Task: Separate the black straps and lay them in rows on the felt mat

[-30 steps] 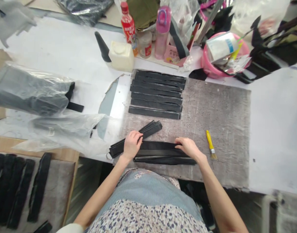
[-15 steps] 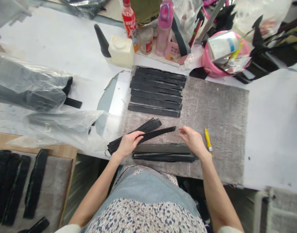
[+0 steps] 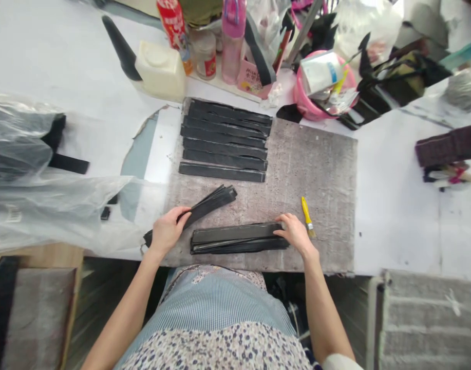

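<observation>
My left hand (image 3: pixel 168 232) pinches a black strip in the fanned pile of black strips (image 3: pixel 215 199) at the front left of the grey mat; the palm covers part of the pile. My right hand (image 3: pixel 297 235) is at the right end of a flat stack of black strips (image 3: pixel 235 241), its thumb and fingers closed about the end of the top strip. Behind both piles, several black strips (image 3: pixel 223 141) lie side by side in a row. A yellow-handled brush (image 3: pixel 307 216) rests on the mat just right of my right hand.
The grey mat (image 3: pixel 316 159) lies on a white table. At the back stand a cream container (image 3: pixel 160 71), a red-labelled bottle (image 3: pixel 173 25), a pink bottle (image 3: pixel 233 46) and a pink basket (image 3: pixel 306 103) with odds and ends. Plastic bags (image 3: pixel 66 210) lie at left.
The strip my left hand held raised toward the right is no longer lifted; that hand is down at the fanned pile. My right hand has lowered onto the stack's end. The view has shifted right.
</observation>
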Motion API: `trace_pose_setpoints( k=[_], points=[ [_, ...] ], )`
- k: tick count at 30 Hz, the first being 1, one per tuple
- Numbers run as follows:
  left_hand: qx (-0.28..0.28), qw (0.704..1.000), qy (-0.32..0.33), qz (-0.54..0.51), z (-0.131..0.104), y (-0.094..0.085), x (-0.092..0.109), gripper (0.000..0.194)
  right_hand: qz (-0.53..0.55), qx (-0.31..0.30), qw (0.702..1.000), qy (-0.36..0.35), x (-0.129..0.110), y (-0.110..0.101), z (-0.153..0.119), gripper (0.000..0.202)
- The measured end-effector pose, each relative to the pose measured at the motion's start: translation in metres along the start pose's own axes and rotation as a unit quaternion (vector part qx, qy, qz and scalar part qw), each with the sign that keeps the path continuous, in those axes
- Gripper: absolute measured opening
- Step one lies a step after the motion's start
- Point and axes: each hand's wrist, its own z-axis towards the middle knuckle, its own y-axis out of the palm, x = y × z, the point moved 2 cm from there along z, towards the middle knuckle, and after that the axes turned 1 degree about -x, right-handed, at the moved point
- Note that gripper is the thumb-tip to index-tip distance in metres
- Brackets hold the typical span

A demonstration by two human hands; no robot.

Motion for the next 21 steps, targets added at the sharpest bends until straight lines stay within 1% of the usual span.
trace_pose_setpoints(
  k=[2, 4, 8, 11, 13, 16, 19, 21],
  points=[
    [0.010, 0.994, 0.018, 0.108, -0.003, 0.006, -0.010, 0.031, -0.009, 0.002, 1.000, 0.011, 0.010, 0.002, -0.005, 0.031],
    [0.026, 0.984, 0.032, 0.171, -0.005, 0.011, -0.015, 0.032, -0.005, -0.006, 1.000, 0.011, 0.015, 0.005, -0.008, 0.033],
    [0.070, 0.972, 0.042, 0.219, -0.009, 0.014, -0.010, 0.031, -0.002, -0.008, 1.000, 0.006, 0.016, 0.008, -0.007, 0.036],
    [0.086, 0.973, 0.067, 0.203, -0.010, 0.017, 0.003, 0.029, -0.021, -0.010, 1.000, 0.006, 0.013, 0.008, -0.003, 0.032],
    [0.057, 0.980, 0.106, 0.159, -0.011, 0.026, 0.015, 0.027, -0.027, -0.016, 0.999, 0.008, 0.011, 0.007, -0.001, 0.031],
    [-0.037, 0.977, 0.174, 0.117, -0.014, 0.047, 0.036, 0.024, -0.019, -0.020, 1.000, 0.009, 0.010, 0.006, 0.002, 0.035],
    [-0.119, 0.961, 0.211, 0.132, -0.018, 0.070, 0.054, 0.025, -0.017, -0.037, 0.999, 0.009, 0.010, 0.006, 0.007, 0.033],
    [-0.145, 0.954, 0.214, 0.149, -0.020, 0.080, 0.061, 0.026, -0.023, -0.050, 0.998, 0.012, 0.009, 0.005, 0.009, 0.029]
  ],
)
